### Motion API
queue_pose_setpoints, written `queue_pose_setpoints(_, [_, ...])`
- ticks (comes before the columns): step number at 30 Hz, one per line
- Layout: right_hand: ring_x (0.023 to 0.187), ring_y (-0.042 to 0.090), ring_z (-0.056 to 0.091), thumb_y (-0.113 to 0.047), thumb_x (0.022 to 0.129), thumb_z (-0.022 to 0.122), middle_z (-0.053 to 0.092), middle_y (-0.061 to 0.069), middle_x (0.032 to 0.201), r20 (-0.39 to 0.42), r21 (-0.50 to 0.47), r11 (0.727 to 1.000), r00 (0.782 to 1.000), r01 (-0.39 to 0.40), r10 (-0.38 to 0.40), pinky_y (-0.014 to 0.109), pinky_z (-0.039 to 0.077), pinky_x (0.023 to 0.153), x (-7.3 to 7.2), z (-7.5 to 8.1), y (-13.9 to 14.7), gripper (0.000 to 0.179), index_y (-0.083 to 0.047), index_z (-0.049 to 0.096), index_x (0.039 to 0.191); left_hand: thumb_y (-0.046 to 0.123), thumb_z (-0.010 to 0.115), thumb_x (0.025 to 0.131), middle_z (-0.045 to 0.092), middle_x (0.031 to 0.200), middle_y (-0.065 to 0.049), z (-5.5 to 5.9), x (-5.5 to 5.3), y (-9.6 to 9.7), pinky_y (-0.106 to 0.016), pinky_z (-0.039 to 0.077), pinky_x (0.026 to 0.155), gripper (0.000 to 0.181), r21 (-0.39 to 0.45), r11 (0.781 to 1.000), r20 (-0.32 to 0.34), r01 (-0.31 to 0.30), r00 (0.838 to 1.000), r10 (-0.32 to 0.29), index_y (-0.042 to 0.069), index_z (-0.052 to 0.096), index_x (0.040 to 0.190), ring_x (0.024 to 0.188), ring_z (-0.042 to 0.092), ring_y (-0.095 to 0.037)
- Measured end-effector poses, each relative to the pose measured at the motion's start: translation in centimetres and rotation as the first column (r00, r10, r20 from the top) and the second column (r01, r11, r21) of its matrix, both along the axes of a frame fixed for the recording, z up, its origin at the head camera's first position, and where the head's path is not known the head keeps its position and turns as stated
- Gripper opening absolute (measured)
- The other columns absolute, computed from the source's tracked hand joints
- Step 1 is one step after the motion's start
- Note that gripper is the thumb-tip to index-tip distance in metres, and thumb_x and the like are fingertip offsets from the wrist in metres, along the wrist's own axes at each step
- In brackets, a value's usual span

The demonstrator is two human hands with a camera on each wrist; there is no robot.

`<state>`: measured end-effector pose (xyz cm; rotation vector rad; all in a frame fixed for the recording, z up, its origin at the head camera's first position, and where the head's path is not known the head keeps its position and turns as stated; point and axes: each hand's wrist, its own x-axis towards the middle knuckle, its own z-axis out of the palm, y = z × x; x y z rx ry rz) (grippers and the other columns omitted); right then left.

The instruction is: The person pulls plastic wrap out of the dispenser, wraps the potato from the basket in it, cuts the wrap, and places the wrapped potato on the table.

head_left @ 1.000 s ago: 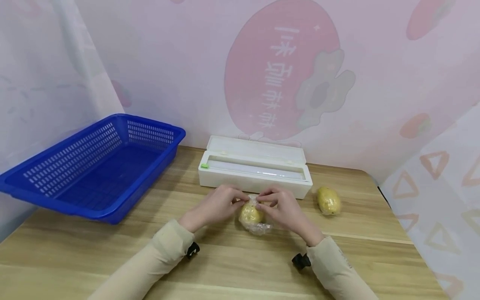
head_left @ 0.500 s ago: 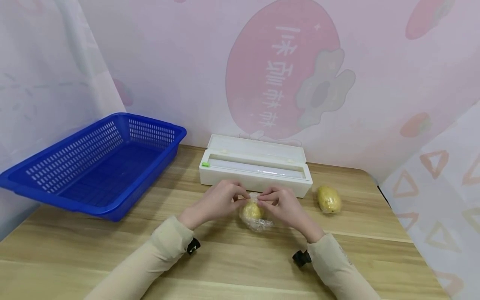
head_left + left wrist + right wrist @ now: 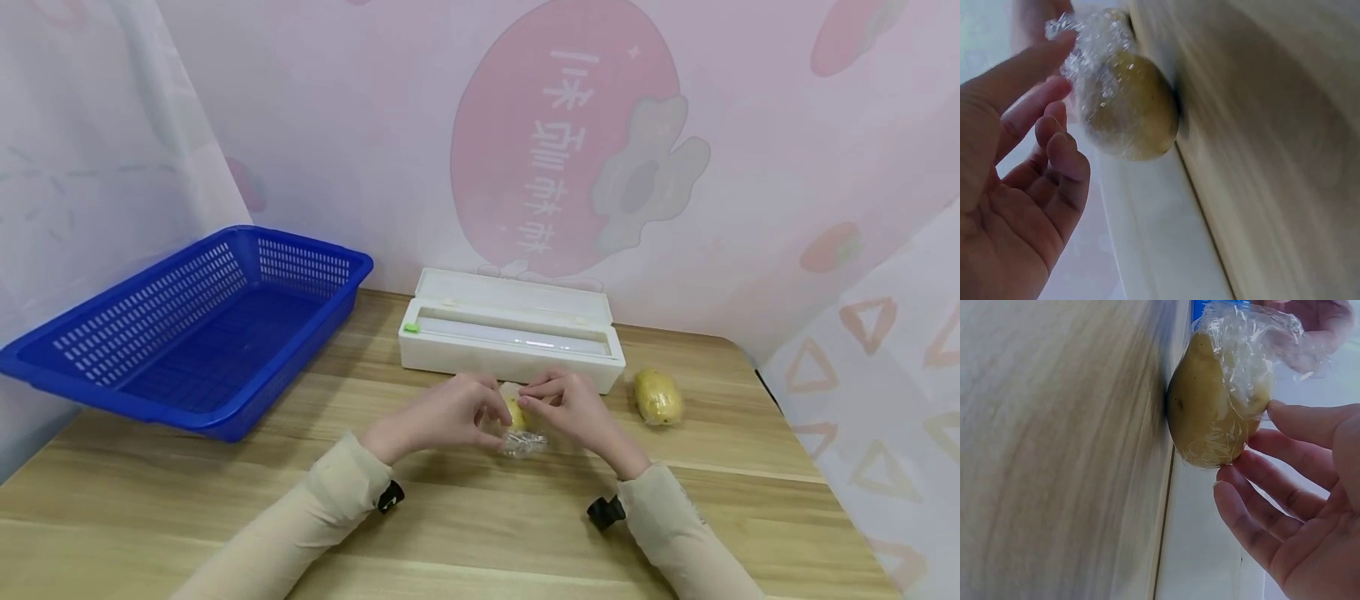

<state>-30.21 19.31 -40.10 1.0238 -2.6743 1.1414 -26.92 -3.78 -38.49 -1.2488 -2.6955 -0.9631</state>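
A yellowish potato (image 3: pixel 516 414), loosely covered in clear plastic wrap (image 3: pixel 525 443), sits on the wooden table between my hands. My left hand (image 3: pixel 457 417) curves beside it, thumb and fingers apart. In the left wrist view the thumb tip is right at the bunched wrap (image 3: pixel 1094 47), and the other fingers are loosely bent. My right hand (image 3: pixel 573 412) pinches the wrap at the potato's far side with thumb and index finger. In the right wrist view its other fingertips lie against the end of the potato (image 3: pixel 1200 406). Loose wrap bunches on the potato's near side.
Just behind the hands lies a long white wrap dispenser (image 3: pixel 510 361), lid raised, a film roll inside and a green slider at its left. A second wrapped potato (image 3: pixel 658 398) rests to the right. A blue slotted basket (image 3: pixel 300 350) stands at left. A printed curtain hangs behind.
My left hand has left its pinch at the top of the wrap; its thumb and fingers have spread and come toward the near side. The right hand stays nearly in place.
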Motion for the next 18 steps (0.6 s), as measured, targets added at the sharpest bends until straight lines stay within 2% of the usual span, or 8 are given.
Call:
queue_pose_setpoints(6, [0.08, 0.011, 0.061, -0.018, 0.09, 0.075, 0.067, -0.001, 0.098, -0.001, 0.009, 1.0, 1.0, 0.003, -0.003, 0.027, 0.053, 0.065, 0.16, 0.17, -0.05, 0.018, -0.005, 0.078, 0.102, 0.023, 0.085, 0.079, 0.059, 0.085, 0.008, -0.56, 0.09, 0.32, -0.022, 0.049, 0.066, 0.013, 0.006, 1.0, -0.022, -0.011, 1.0, 0.011, 0.017, 0.076, 0.085, 0.075, 0.059, -0.01])
queue_pose_setpoints(10, [0.08, 0.012, 0.06, -0.02, 0.088, 0.077, 0.067, 0.0, 0.099, -0.022, 0.038, 0.999, 1.0, 0.018, -0.017, 0.027, 0.052, 0.064, 0.26, 0.36, -0.19, 0.018, -0.007, 0.079, 0.099, 0.016, 0.082, 0.083, 0.059, 0.087, 0.01, -0.54, 0.11, 0.22, -0.023, 0.049, 0.068, 0.008, 0.008, 1.0, -0.039, -0.014, 0.999, 0.014, 0.017, 0.074, 0.081, 0.077, 0.059, -0.011])
queue_pose_setpoints(14, [0.082, 0.014, 0.06, -0.021, 0.088, 0.077, 0.068, 0.001, 0.101, -0.03, 0.05, 0.998, 0.999, 0.028, -0.026, 0.027, 0.052, 0.066, 0.25, 0.35, -0.17, 0.017, -0.007, 0.079, 0.096, 0.012, 0.078, 0.085, 0.06, 0.09, 0.009, -0.35, 0.09, 0.09, -0.026, 0.05, 0.072, 0.008, 0.015, 1.0, -0.034, -0.013, 0.999, 0.013, 0.016, 0.073, 0.082, 0.081, 0.06, -0.014])
queue_pose_setpoints(18, [0.086, 0.014, 0.061, -0.02, 0.087, 0.078, 0.068, -0.001, 0.103, -0.029, 0.049, 0.998, 0.999, 0.033, -0.031, 0.027, 0.052, 0.067, 0.22, 0.32, -0.1, 0.016, -0.007, 0.079, 0.095, 0.011, 0.077, 0.087, 0.062, 0.087, 0.009, -0.24, 0.02, 0.05, -0.028, 0.053, 0.072, 0.012, 0.037, 0.999, -0.015, 0.004, 1.0, -0.003, 0.017, 0.069, 0.081, 0.08, 0.061, -0.009])
